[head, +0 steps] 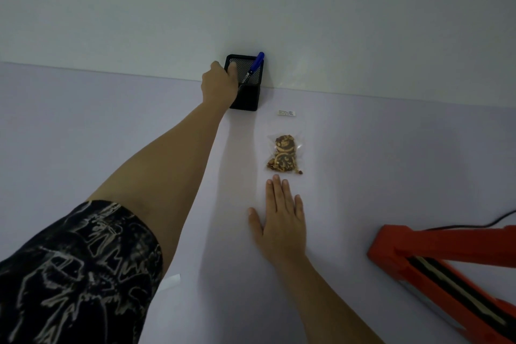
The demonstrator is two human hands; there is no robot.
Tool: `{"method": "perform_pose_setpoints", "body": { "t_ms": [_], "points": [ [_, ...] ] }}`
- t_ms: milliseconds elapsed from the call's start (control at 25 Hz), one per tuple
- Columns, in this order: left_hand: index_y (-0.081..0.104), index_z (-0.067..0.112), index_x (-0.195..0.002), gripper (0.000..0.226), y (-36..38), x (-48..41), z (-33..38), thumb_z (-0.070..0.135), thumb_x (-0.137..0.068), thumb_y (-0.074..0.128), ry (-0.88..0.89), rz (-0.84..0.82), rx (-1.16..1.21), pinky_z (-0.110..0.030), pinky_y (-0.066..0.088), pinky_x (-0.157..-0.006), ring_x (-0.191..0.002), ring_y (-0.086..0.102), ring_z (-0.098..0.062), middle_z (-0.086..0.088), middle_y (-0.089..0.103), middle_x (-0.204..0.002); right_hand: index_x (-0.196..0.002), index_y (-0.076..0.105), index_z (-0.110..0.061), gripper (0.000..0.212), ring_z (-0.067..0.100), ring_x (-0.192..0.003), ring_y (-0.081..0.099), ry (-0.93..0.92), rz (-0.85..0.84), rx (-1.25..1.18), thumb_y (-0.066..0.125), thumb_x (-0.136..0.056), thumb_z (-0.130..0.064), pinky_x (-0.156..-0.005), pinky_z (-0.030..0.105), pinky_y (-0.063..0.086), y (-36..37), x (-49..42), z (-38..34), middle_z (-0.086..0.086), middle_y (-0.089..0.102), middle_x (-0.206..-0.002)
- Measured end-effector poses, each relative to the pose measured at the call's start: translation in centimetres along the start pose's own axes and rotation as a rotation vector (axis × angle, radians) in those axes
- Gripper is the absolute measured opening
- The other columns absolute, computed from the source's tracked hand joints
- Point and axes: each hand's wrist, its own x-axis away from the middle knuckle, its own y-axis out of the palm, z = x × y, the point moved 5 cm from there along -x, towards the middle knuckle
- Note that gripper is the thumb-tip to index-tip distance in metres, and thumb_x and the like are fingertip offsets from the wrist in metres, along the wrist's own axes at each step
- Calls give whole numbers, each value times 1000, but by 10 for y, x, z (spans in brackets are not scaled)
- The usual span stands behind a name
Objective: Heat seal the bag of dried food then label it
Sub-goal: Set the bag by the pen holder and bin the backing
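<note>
A clear bag of dried food (284, 154) lies flat on the pale table (391, 153). Just beyond it lies a small white label (286, 113) with printed lines. My right hand (282, 220) rests flat on the table, fingers straight, its fingertips just short of the bag's near edge. My left hand (220, 84) reaches far to a black mesh pen holder (245, 98) by the wall, with fingers over its left rim. A blue marker (254, 67) leans inside the holder, cap up. Whether my fingers touch the marker is hidden.
A red heat sealer (435, 262) with its arm raised sits at the right front, a black cord (499, 219) running off behind it. A white paper strip (170, 281) lies near my left sleeve. A white wall (279, 8) bounds the table's far edge.
</note>
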Motion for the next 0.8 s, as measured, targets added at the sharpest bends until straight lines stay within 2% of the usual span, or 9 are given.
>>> {"method": "perform_pose_setpoints", "body": {
  "t_ms": [80,160,240,360,480,640,800],
  "points": [
    [44,-8,-122,47,-11,16,-2,32,-100,37,38,24,51,-37,44,-84,-97,56,-31,-26,59,-116,-146,21,-11,69,19,-143,14,-1,-19,3,26,-90,-51,-116,37,5,-1,1,-1,4,20,-155],
    [35,-5,-136,51,-22,40,-12,30,-100,39,42,30,114,-31,41,-96,-114,54,-28,-21,53,-130,-146,21,-10,70,22,-144,16,6,-44,17,21,-90,-51,-115,41,11,-4,-1,-2,7,20,-155],
    [33,0,-140,50,-29,78,-35,28,-99,41,36,-2,117,-32,39,-102,-122,51,-27,-19,51,-135,-147,13,-9,73,23,-145,8,8,-120,8,13,-88,-52,-116,43,9,-4,-1,-3,7,11,-157],
    [42,3,-136,44,-37,149,-81,26,-98,43,82,-102,14,-34,41,-101,-120,53,-28,-17,55,-133,-148,3,-10,68,23,-145,-2,8,-198,15,18,-94,-49,-117,43,3,-2,7,-6,6,0,-158],
    [49,3,-132,39,-49,215,-130,23,-97,45,138,-181,-119,-36,42,-101,-118,55,-29,-16,57,-130,-148,4,-9,67,24,-145,-2,-8,-214,9,24,-96,-46,-117,43,4,0,35,-19,7,0,-158],
    [60,1,-120,34,-81,281,-185,18,-92,50,215,-136,-248,-39,42,-98,-113,56,-36,-18,61,-124,-147,5,-9,77,24,-145,-1,-22,-225,-44,4,-85,-54,-116,42,3,7,89,-47,7,2,-158],
    [63,3,-118,36,-103,315,-222,23,-88,58,180,-115,-264,-39,44,-96,-110,55,-35,-17,61,-121,-147,8,-8,76,23,-145,3,-23,-195,-59,5,-85,-52,-116,42,4,13,137,-71,7,6,-157]
  ]
}}
